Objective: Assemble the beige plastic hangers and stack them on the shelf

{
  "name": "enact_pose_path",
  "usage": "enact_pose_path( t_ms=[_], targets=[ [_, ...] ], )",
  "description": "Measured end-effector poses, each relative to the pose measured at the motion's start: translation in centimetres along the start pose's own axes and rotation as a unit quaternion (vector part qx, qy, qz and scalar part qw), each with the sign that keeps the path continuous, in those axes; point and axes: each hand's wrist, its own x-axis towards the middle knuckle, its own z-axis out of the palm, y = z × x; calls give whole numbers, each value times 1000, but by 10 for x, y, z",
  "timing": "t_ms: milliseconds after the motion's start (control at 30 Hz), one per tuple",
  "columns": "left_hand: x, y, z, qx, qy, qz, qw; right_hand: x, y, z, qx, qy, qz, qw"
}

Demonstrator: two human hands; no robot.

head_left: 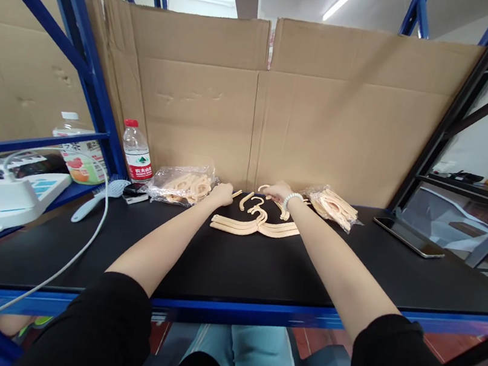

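Note:
A few beige clothes hangers (237, 226) lie overlapped on the black tabletop, hooks pointing away from me. Behind them, more beige hanger parts (245, 200) show between my hands. My left hand (223, 194) is closed at the back left, with a beige hanger end poking out on its right side; the fingers are mostly hidden. My right hand (278, 191), with a white beaded bracelet at the wrist, is closed over a hanger near its hook (263, 188). That hanger's far side is partly hidden by the hand.
Clear plastic bags of beige hangers lie left (184, 185) and right (332, 206). A red-capped bottle (138, 155), a hairbrush (97, 201) and a white cable (97, 225) are at left. A phone (409, 237) lies at right. Cardboard (192, 102) walls the back.

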Motion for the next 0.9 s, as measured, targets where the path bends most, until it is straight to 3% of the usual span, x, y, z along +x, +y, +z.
enact_pose_path(
  t_ms=[200, 300, 367, 400, 500, 567, 667, 767, 900],
  targets=[
    [-17, -8, -20, -181, 9, 4, 983, -44, 1, -33, 127, -25, -25, 991],
    [-45, -7, -27, -293, -1, 39, 955, -80, 16, -38, 188, -50, -67, 979],
    [-69, -4, -25, -348, -6, 61, 935, -102, 29, -35, 272, -64, -97, 955],
    [-82, -2, -21, -385, -16, 74, 920, -111, 35, -32, 314, -60, -105, 942],
    [-114, 3, -5, -593, -77, 87, 797, -128, 48, -20, 389, -79, -121, 910],
    [-130, 4, 7, -638, -120, 108, 753, -134, 53, -13, 399, -122, -132, 899],
    [-142, 5, 19, -634, -136, 176, 741, -142, 58, -5, 396, -177, -161, 887],
    [-147, 4, 22, -610, -103, 228, 752, -148, 61, -1, 392, -207, -193, 875],
    [-151, 4, 21, -582, -51, 252, 771, -152, 65, 2, 413, -270, -183, 850]
  ],
)
